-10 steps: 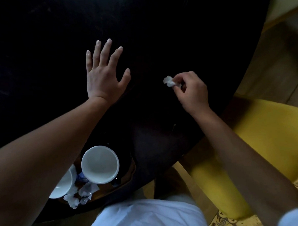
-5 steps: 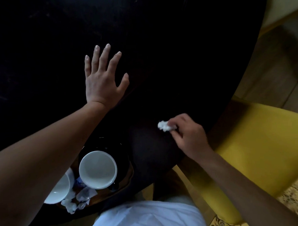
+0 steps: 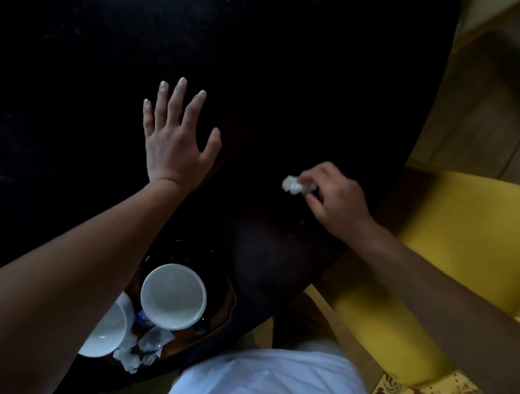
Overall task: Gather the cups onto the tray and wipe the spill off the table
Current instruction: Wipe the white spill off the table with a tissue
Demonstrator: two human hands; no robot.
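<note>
We see the left hand (image 3: 177,147) spread flat, fingers straight, on the dark table (image 3: 287,79), holding nothing, while the right hand (image 3: 333,200) pinches a crumpled tissue (image 3: 296,186) against the tabletop. Two white cups (image 3: 173,295) stand on the tray (image 3: 227,311) at the near edge, beside used tissues (image 3: 145,346).

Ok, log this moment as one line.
left hand: flat on table | right hand: pinching tissue wad on table | cups: on tray
</note>
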